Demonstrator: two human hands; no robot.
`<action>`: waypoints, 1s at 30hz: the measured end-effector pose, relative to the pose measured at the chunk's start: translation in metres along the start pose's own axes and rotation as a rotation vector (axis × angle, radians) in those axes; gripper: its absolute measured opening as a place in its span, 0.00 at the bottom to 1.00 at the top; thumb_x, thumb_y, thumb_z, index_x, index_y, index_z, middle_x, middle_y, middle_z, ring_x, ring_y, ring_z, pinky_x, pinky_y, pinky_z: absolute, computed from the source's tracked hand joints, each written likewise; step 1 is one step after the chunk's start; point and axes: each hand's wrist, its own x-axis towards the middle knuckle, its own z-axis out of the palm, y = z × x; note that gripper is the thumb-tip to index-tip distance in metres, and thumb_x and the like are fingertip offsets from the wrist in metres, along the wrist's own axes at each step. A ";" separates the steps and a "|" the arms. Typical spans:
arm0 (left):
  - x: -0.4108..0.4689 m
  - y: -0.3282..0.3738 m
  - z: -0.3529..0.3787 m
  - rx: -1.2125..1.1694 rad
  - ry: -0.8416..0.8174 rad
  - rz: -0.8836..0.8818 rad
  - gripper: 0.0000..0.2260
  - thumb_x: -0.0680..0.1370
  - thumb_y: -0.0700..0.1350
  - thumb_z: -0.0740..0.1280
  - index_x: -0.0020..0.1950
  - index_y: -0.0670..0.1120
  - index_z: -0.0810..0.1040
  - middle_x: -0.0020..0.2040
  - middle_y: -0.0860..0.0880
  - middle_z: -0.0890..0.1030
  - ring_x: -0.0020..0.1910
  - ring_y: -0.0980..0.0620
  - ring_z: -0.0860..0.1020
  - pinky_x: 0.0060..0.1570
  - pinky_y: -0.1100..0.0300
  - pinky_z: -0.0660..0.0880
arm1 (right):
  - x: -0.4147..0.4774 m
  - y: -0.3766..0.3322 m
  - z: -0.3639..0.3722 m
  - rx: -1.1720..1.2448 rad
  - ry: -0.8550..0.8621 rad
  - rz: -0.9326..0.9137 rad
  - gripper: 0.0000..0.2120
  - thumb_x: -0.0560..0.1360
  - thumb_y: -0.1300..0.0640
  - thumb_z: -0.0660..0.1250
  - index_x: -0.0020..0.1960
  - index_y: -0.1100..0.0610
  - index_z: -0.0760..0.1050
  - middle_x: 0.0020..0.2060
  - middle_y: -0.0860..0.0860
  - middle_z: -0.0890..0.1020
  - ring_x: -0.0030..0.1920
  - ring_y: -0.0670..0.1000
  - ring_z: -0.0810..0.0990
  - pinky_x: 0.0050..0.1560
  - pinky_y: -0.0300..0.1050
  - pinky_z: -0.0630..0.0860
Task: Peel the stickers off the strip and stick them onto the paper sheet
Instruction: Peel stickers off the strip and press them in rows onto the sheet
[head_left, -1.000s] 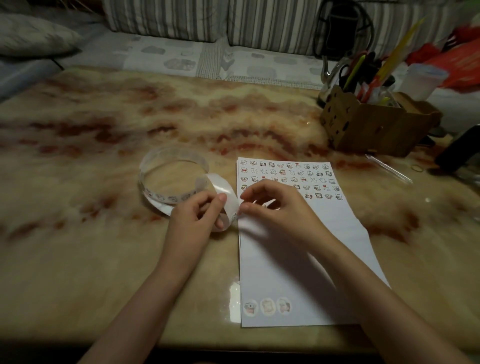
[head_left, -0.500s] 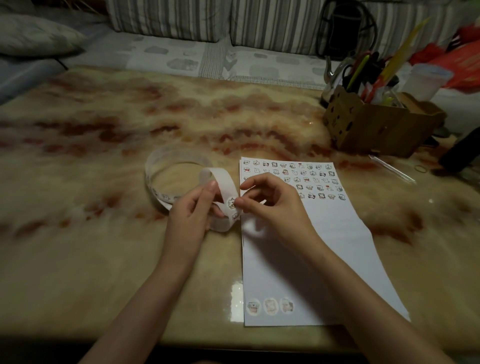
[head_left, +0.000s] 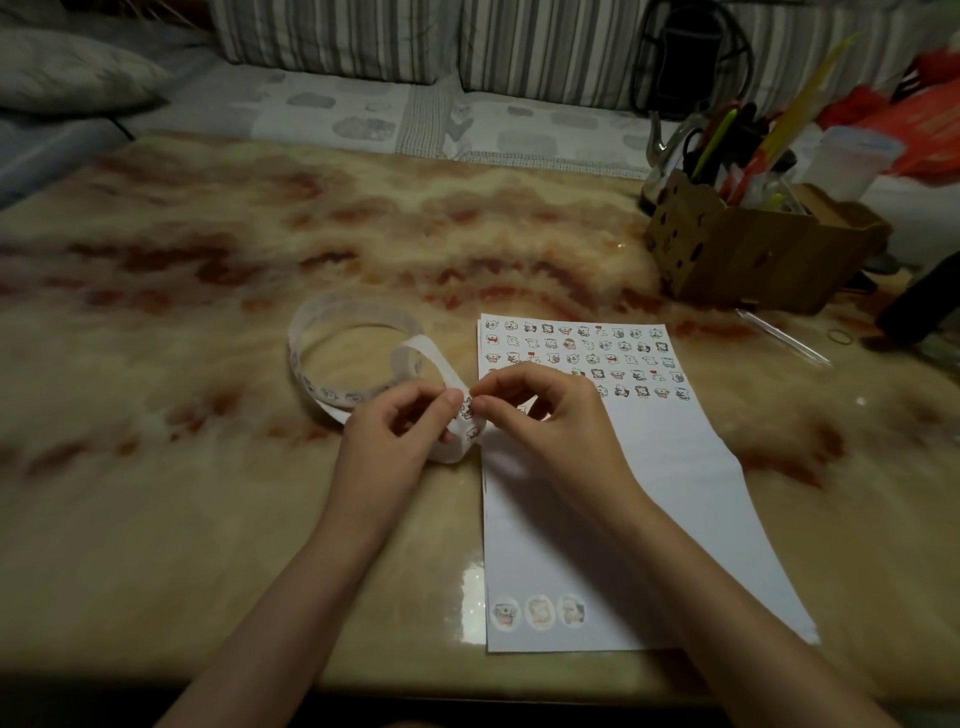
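A white sticker strip (head_left: 332, 317) lies coiled in a loop on the marble table, its free end curling toward me. My left hand (head_left: 395, 431) holds that curled end between thumb and fingers. My right hand (head_left: 540, 415) pinches at a small sticker (head_left: 466, 408) on the strip, fingertips meeting the left hand's. The white paper sheet (head_left: 649, 519) lies to the right, partly under my right hand. Several rows of small stickers cover its far end, and three round stickers (head_left: 537, 612) sit at its near left corner.
A brown cardboard box (head_left: 748, 254) full of pens and scissors stands at the back right. A clear pen (head_left: 784, 338) and a rubber band (head_left: 840, 336) lie near it. A dark object (head_left: 919, 301) sits at the right edge. A striped sofa runs behind the table.
Both hands have lifted the strip's curled end slightly and brought their fingertips together on a sticker. The loop has stayed where it was.
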 end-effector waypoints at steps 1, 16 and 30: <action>0.000 0.001 0.000 0.002 -0.005 0.001 0.06 0.76 0.40 0.67 0.40 0.44 0.81 0.30 0.58 0.79 0.31 0.63 0.76 0.36 0.74 0.69 | -0.001 0.000 0.000 -0.010 0.002 -0.009 0.07 0.71 0.63 0.72 0.41 0.52 0.81 0.36 0.47 0.84 0.37 0.43 0.79 0.34 0.32 0.67; 0.001 0.001 0.000 -0.017 -0.021 -0.042 0.06 0.75 0.36 0.68 0.39 0.36 0.81 0.30 0.54 0.79 0.30 0.63 0.75 0.35 0.74 0.69 | -0.006 0.012 -0.001 -0.274 -0.037 -0.125 0.03 0.74 0.57 0.70 0.44 0.56 0.77 0.43 0.46 0.79 0.43 0.47 0.77 0.41 0.35 0.65; -0.001 0.000 0.001 0.026 -0.033 -0.077 0.08 0.76 0.38 0.67 0.39 0.38 0.80 0.27 0.54 0.78 0.28 0.62 0.75 0.32 0.74 0.68 | 0.002 0.005 -0.041 0.170 0.041 0.328 0.03 0.70 0.61 0.73 0.39 0.58 0.79 0.31 0.52 0.79 0.26 0.42 0.72 0.24 0.33 0.65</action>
